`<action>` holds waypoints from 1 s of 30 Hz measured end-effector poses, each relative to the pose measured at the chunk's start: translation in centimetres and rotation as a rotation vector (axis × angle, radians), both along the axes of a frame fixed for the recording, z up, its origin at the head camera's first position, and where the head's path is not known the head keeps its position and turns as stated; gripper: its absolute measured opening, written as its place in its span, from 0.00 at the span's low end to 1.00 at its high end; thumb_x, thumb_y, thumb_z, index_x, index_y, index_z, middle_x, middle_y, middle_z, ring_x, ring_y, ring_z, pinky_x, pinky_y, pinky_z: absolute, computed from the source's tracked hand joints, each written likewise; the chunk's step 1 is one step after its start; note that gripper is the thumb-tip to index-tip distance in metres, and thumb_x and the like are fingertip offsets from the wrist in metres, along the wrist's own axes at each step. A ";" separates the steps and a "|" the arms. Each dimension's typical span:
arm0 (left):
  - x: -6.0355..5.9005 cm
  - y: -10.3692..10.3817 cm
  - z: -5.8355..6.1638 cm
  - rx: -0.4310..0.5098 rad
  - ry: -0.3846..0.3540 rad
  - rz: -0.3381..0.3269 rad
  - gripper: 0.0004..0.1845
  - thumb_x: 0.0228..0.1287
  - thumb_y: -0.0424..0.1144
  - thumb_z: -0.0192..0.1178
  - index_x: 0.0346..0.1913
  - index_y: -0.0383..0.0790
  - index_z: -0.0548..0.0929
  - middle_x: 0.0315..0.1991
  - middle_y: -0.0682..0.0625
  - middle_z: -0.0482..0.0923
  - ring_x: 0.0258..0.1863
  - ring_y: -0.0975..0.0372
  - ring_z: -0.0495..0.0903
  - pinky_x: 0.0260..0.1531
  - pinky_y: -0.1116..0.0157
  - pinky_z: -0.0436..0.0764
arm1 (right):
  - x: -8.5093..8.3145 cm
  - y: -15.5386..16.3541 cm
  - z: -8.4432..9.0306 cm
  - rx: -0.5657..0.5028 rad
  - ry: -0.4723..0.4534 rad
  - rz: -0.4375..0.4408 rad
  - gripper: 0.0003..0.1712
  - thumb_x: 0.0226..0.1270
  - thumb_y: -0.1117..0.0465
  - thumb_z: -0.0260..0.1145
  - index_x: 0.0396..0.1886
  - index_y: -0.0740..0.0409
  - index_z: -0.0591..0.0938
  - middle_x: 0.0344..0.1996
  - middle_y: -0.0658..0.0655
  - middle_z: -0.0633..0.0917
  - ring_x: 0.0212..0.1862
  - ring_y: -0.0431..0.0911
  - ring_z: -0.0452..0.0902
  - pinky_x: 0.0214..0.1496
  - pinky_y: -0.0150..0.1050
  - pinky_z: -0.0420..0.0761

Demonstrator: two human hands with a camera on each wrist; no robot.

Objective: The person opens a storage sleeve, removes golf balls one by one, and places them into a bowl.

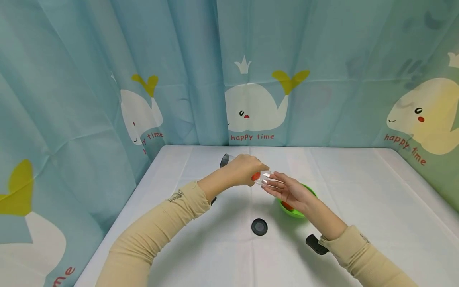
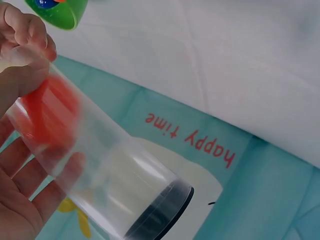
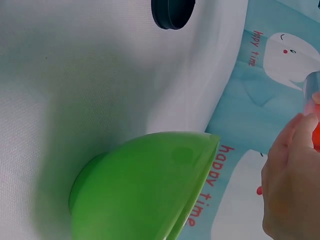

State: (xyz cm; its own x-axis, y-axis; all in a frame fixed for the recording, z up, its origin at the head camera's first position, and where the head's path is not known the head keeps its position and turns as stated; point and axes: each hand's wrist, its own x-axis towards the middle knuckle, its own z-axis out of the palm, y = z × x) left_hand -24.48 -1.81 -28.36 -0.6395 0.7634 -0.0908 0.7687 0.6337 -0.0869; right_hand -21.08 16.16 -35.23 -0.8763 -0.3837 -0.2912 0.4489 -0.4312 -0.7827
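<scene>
My left hand [image 1: 244, 169] grips a clear plastic tube [image 2: 115, 165], tilted, with a black cap on its far end. Inside, close to the end by my hands, sits a blurred red ball [image 2: 52, 110]. My right hand [image 1: 292, 193] is at that near end, its fingers extended against the tube's mouth and the palm cupped below. Under the right hand stands a green bowl [image 3: 145, 185]. It holds a blue ball [image 2: 46, 3] and an orange-red one [image 1: 288, 206], partly hidden by the hand in the head view.
A round black lid [image 1: 259, 227] lies on the white tablecloth [image 1: 222, 243] in front of the hands. By the right cuff is a small black object [image 1: 317, 244]; another dark piece [image 1: 214, 200] peeks out under the left wrist. A whale-print curtain [image 1: 201, 79] hangs behind the table.
</scene>
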 end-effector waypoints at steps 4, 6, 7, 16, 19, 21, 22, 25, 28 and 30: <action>-0.1 -0.1 -0.1 0.007 0.003 -0.006 0.27 0.51 0.35 0.71 0.57 0.47 0.79 0.50 0.54 0.83 0.47 0.62 0.81 0.49 0.64 0.80 | 0.1 -0.1 0.0 -0.006 -0.015 0.004 0.20 0.74 0.59 0.51 0.59 0.64 0.61 0.38 0.56 0.83 0.42 0.46 0.84 0.49 0.34 0.82; -0.1 -0.2 -0.1 0.011 -0.005 0.004 0.28 0.50 0.35 0.71 0.58 0.48 0.79 0.52 0.54 0.82 0.49 0.61 0.80 0.51 0.63 0.79 | 0.1 -0.1 0.0 -0.007 -0.025 -0.001 0.18 0.73 0.59 0.52 0.56 0.62 0.63 0.37 0.56 0.83 0.41 0.47 0.84 0.49 0.34 0.82; -0.1 -0.2 -0.1 0.017 -0.009 0.013 0.29 0.50 0.35 0.71 0.59 0.48 0.78 0.53 0.54 0.81 0.50 0.61 0.80 0.52 0.62 0.79 | 0.1 0.0 0.1 -0.012 -0.028 -0.001 0.17 0.73 0.59 0.52 0.56 0.62 0.63 0.37 0.56 0.83 0.41 0.47 0.84 0.48 0.34 0.82; -0.2 -0.4 0.0 0.040 -0.014 0.045 0.30 0.51 0.36 0.71 0.60 0.48 0.77 0.53 0.53 0.81 0.51 0.60 0.79 0.55 0.61 0.77 | 0.0 0.3 0.2 -0.059 -0.022 0.004 0.20 0.73 0.59 0.52 0.58 0.62 0.61 0.38 0.56 0.83 0.42 0.47 0.85 0.49 0.34 0.82; -0.2 -0.6 0.0 0.056 -0.025 0.052 0.30 0.52 0.36 0.71 0.61 0.48 0.77 0.54 0.53 0.81 0.51 0.60 0.79 0.55 0.61 0.76 | 0.0 0.3 0.3 -0.059 -0.026 0.004 0.21 0.73 0.59 0.52 0.60 0.62 0.60 0.38 0.56 0.83 0.42 0.48 0.85 0.49 0.35 0.82; -0.2 -0.7 -0.1 0.073 -0.034 0.057 0.30 0.51 0.36 0.71 0.61 0.47 0.76 0.54 0.53 0.81 0.52 0.60 0.79 0.55 0.61 0.76 | -0.1 0.3 0.3 -0.053 -0.025 0.007 0.22 0.73 0.59 0.52 0.61 0.62 0.59 0.38 0.56 0.83 0.42 0.48 0.85 0.49 0.35 0.82; -0.2 -0.8 -0.1 0.082 -0.041 0.060 0.30 0.51 0.36 0.71 0.61 0.47 0.76 0.54 0.53 0.81 0.52 0.60 0.79 0.56 0.61 0.76 | -0.1 0.3 0.3 -0.048 -0.022 0.009 0.22 0.74 0.59 0.51 0.61 0.62 0.59 0.38 0.56 0.83 0.42 0.48 0.84 0.49 0.35 0.82; -0.2 -1.0 -0.1 0.113 -0.061 0.074 0.30 0.52 0.36 0.70 0.61 0.46 0.76 0.55 0.53 0.80 0.54 0.60 0.78 0.58 0.61 0.75 | -0.2 0.3 0.4 -0.022 -0.008 0.011 0.22 0.73 0.59 0.52 0.61 0.63 0.60 0.38 0.56 0.84 0.42 0.47 0.85 0.48 0.34 0.82; -0.3 -1.3 -0.2 0.140 -0.081 0.083 0.30 0.53 0.36 0.70 0.62 0.45 0.75 0.57 0.53 0.79 0.56 0.59 0.77 0.60 0.60 0.73 | -0.2 0.4 0.5 0.008 0.022 0.022 0.23 0.73 0.59 0.53 0.61 0.65 0.61 0.37 0.55 0.85 0.42 0.46 0.85 0.47 0.33 0.82; -0.3 -1.5 -0.4 0.159 -0.089 0.086 0.30 0.53 0.37 0.70 0.62 0.45 0.75 0.57 0.52 0.78 0.56 0.59 0.77 0.60 0.60 0.73 | -0.2 0.4 0.5 0.029 0.049 0.035 0.26 0.73 0.60 0.52 0.63 0.68 0.59 0.37 0.54 0.85 0.42 0.45 0.85 0.47 0.34 0.82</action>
State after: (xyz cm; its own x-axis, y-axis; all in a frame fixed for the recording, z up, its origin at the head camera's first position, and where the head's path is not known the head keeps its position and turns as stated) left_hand -24.82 -3.35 -28.72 -0.6975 0.7158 -0.0321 0.7117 0.6973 0.0852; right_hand -21.26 16.61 -34.71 -0.8759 -0.4068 -0.2596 0.4242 -0.3924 -0.8162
